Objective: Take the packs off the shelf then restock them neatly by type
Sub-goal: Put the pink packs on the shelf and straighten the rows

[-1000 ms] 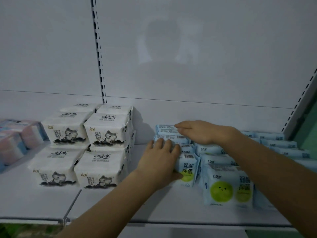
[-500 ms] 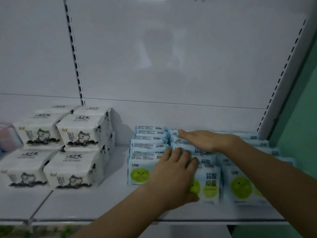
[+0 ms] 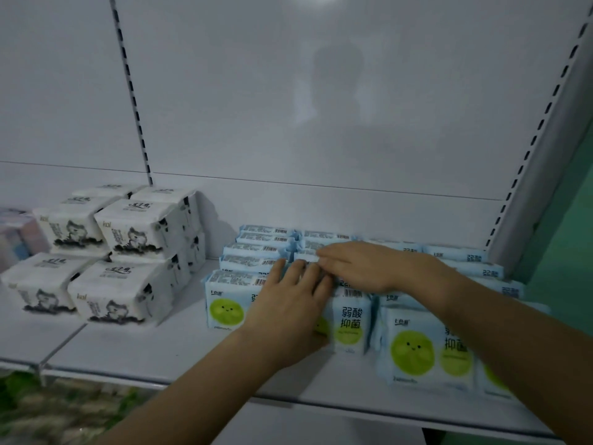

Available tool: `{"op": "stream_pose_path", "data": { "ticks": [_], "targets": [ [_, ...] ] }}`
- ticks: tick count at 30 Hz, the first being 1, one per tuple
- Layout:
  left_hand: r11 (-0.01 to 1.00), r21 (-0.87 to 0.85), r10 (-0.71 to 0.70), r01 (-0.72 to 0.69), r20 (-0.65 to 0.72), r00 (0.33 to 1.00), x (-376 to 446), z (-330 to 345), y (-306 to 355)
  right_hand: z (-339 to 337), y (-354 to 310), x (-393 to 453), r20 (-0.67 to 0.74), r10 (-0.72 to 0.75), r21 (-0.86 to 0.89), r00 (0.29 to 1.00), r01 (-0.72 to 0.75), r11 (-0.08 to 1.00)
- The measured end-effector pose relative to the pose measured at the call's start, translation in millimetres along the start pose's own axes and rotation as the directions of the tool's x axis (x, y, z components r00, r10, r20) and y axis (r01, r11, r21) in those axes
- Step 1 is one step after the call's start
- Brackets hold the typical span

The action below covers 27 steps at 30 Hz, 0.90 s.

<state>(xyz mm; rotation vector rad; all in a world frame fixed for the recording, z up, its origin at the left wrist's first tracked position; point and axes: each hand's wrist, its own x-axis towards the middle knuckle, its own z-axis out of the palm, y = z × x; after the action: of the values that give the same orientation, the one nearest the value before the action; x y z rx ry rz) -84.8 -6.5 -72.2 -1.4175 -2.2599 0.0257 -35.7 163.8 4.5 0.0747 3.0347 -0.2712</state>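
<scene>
Several light blue packs with green smiling circles (image 3: 426, 351) stand upright in rows on the right half of the white shelf (image 3: 179, 345). My left hand (image 3: 288, 313) lies flat with straight fingers against the front of the second row's front pack (image 3: 351, 319). My right hand (image 3: 359, 266) rests palm down with straight fingers on the tops of the packs behind it. The leftmost blue row (image 3: 256, 255) stands free of both hands. White packs with a cat drawing (image 3: 128, 258) are stacked two high on the left.
Pink and blue packs (image 3: 16, 236) sit at the far left edge. The white back panel (image 3: 321, 107) has slotted uprights; a slanted upright (image 3: 539, 149) and a green wall (image 3: 564, 252) bound the right side. Bare shelf lies in front of the packs.
The view has swung slightly left and down. My left hand stays against the second row's front pack, and my right hand remains flat on the pack tops, now closer to the left hand's fingertips.
</scene>
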Motion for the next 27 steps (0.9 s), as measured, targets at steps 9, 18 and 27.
{"op": "stream_pose_path", "data": {
  "ticks": [9,18,27],
  "targets": [
    [0.999,-0.040,0.035,-0.035,-0.018,0.999,9,5,-7,-16,58,-20,-0.072,0.126,-0.191,0.989,-0.137,0.972],
    [0.951,-0.217,0.183,-0.222,-0.186,0.965,6,-13,43,-2,80,-49,-0.046,0.323,-0.032,0.945,-0.325,0.945],
    [0.990,-0.087,0.111,-0.111,-0.007,0.994,30,-10,103,-4,96,-49,-0.059,0.261,0.120,0.964,-0.252,0.960]
  ]
}}
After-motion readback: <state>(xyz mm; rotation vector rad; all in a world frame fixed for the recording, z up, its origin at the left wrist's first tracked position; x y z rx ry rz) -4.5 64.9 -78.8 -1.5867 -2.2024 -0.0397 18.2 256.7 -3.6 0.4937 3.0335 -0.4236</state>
